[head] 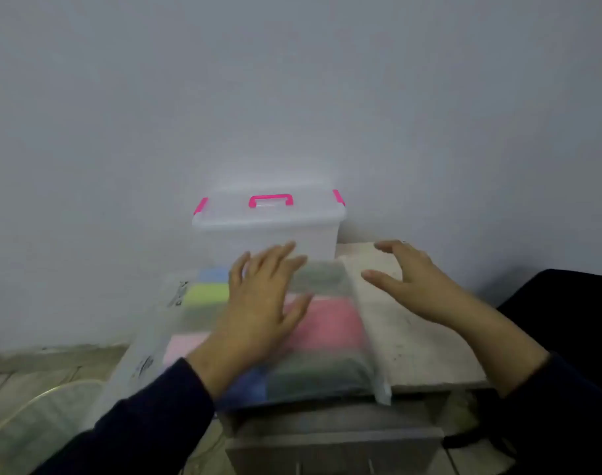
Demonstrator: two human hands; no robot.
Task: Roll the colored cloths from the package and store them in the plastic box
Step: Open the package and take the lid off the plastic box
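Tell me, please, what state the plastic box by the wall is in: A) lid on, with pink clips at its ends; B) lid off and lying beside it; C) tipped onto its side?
A: the plastic box stands upright, its lid on top with the pink handle and clips.

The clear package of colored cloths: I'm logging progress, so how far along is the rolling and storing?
Nothing looks done yet. The clear plastic package lies on the small table with the colored cloths inside. The left hand rests flat on it; the right hand hovers open beside it. The translucent plastic box with pink latches has its lid on. Unpacking, rolling and storing remain.
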